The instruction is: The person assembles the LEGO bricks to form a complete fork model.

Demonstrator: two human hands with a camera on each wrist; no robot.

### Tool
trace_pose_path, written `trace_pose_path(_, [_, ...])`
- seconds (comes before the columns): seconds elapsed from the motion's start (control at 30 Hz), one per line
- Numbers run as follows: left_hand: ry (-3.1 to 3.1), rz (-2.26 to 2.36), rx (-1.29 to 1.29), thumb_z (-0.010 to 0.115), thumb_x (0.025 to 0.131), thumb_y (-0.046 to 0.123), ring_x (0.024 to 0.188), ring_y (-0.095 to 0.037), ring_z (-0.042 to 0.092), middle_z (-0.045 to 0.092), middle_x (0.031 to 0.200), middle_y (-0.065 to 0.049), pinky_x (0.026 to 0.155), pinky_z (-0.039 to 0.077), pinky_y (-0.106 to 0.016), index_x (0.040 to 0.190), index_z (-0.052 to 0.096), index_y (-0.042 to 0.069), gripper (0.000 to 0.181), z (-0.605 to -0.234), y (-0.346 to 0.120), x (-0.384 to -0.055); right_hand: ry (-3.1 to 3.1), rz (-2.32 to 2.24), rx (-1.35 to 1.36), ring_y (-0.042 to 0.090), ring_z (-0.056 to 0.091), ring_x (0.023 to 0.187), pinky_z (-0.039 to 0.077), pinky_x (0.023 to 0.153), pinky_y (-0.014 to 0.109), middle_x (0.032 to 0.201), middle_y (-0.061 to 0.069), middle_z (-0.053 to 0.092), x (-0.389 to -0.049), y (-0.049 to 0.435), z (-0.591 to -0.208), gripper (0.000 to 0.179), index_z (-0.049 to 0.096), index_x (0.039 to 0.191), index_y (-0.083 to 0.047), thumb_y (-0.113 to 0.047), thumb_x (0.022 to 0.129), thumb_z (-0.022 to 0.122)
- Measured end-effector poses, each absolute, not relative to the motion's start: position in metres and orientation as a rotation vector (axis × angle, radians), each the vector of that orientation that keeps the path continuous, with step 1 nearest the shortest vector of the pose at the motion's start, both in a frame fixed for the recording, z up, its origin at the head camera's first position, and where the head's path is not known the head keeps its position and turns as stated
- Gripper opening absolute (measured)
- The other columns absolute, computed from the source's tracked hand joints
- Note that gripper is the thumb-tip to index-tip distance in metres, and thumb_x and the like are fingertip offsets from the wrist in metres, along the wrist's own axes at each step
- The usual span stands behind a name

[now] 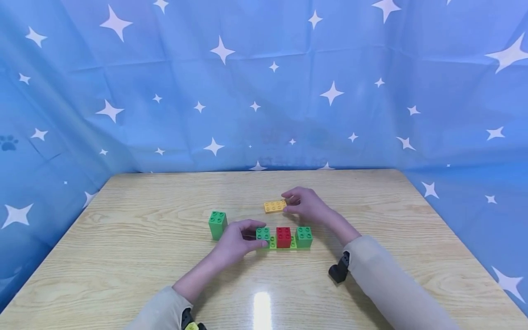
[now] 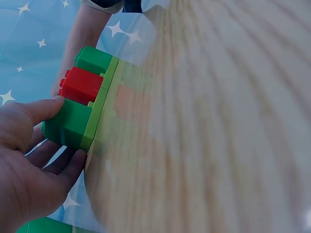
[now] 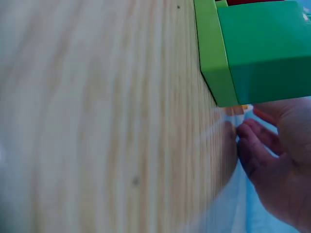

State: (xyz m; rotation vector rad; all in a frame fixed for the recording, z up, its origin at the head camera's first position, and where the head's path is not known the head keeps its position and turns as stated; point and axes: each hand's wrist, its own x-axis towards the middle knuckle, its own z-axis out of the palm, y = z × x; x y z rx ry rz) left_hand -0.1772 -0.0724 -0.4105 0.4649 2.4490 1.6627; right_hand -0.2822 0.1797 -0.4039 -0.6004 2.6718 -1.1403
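A low light green brick strip (image 1: 272, 245) lies on the table with a green brick (image 1: 262, 233), a red brick (image 1: 283, 237) and another green brick (image 1: 304, 236) standing in a row on it. My left hand (image 1: 239, 239) grips the left green brick, thumb on its near side and fingers round the far side, as the left wrist view also shows. Beyond the row lies a flat yellow eight-stud brick (image 1: 273, 206). My right hand (image 1: 307, 204) pinches its right end between thumb and fingers. In the right wrist view the green brick hides part of this hand (image 3: 277, 155).
A taller green block (image 1: 217, 224) stands left of the row, just behind my left hand. The wooden table (image 1: 136, 256) ends at a blue curtain (image 1: 264, 114) with white stars. A bright reflection lies on the near tabletop.
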Motion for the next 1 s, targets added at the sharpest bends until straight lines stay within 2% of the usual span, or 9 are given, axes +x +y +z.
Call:
trace_pose_path(0.27, [2.461, 1.679, 0.472, 0.084, 0.085, 0.012, 0.098, -0.021, 0.068, 0.074, 0.109, -0.007, 0.085, 0.058, -0.035, 0.121, 0.073, 0.005, 0.039, -0.411, -0.071, -0.176, 2.679, -1.088, -0.629, 0.029, 0.064, 0.108, 0.055, 0.094, 0.045, 0.119, 0.012, 0.066, -0.286, 0.180, -0.406, 0.038, 0.068, 0.130, -0.001, -0.013, 0.094, 0.076])
trace_pose_path(0.6, [2.499, 1.698, 0.444, 0.083, 0.086, 0.009, 0.094, -0.021, 0.068, 0.073, 0.103, -0.007, 0.082, 0.059, -0.032, 0.122, 0.071, 0.002, 0.039, -0.412, -0.073, -0.176, 2.700, -1.041, -0.690, 0.020, 0.065, 0.094, 0.056, 0.083, 0.038, 0.105, 0.006, 0.068, -0.280, 0.188, -0.405, 0.033, 0.072, 0.122, -0.001, -0.012, 0.092, 0.078])
trace_pose_path(0.87, [2.499, 1.730, 0.418, 0.082, 0.086, 0.007, 0.096, -0.022, 0.068, 0.072, 0.106, -0.009, 0.081, 0.059, -0.030, 0.123, 0.070, 0.001, 0.040, -0.410, -0.073, -0.176, 2.678, -1.026, -0.715, 0.018, 0.064, 0.092, 0.056, 0.081, 0.036, 0.105, 0.005, 0.068, -0.274, 0.196, -0.405, 0.032, 0.072, 0.123, -0.001, -0.011, 0.093, 0.077])
trace_pose_path(1.0, [2.497, 1.776, 0.405, 0.081, 0.086, 0.006, 0.096, -0.023, 0.068, 0.072, 0.107, -0.010, 0.080, 0.059, -0.030, 0.123, 0.070, 0.000, 0.040, -0.409, -0.073, -0.175, 2.683, -1.006, -0.745, 0.019, 0.063, 0.093, 0.055, 0.082, 0.036, 0.105, 0.005, 0.068, -0.270, 0.201, -0.405, 0.029, 0.073, 0.122, 0.000, 0.000, 0.093, 0.072])
